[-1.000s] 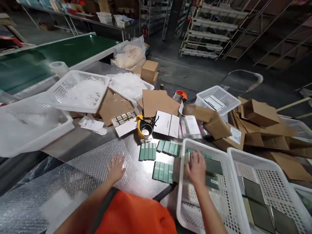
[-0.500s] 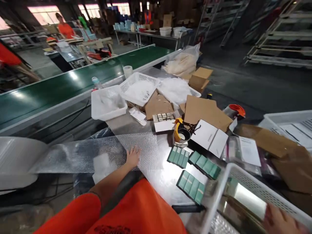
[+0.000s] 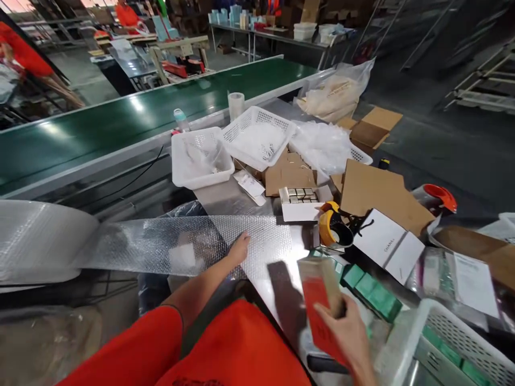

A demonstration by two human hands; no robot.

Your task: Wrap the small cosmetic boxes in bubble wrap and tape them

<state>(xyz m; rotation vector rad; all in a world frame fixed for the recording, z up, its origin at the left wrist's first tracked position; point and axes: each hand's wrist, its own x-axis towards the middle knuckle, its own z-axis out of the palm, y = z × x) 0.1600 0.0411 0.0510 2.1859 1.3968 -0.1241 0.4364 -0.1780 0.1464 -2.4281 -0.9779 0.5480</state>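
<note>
My left hand (image 3: pixel 240 248) rests on the end of a strip of bubble wrap (image 3: pixel 265 244), its fingers drawn together at the sheet. The strip runs left to a large roll (image 3: pixel 44 238). In my right hand (image 3: pixel 348 329) is a shiny box (image 3: pixel 317 300), gold-toned at its top and side, with a red face. It is tilted above the metal table, between the wrap and a white basket (image 3: pixel 422 321). Several green boxes (image 3: pixel 372 289) lie just beyond the right hand, some partly hidden by the held box.
A tape dispenser (image 3: pixel 333 228), a white box (image 3: pixel 389 244) and an open box of small items (image 3: pixel 301 203) stand past the wrap. White baskets (image 3: pixel 201 179) and cardboard (image 3: pixel 382 187) lie further back. A green conveyor (image 3: pixel 169 104) crosses behind; co-workers (image 3: pixel 126 16) stand beyond it.
My right hand has come out of the basket at the right and now holds the shiny box over the table. My left hand's spread fingers have drawn together on the wrap. The view has shifted.
</note>
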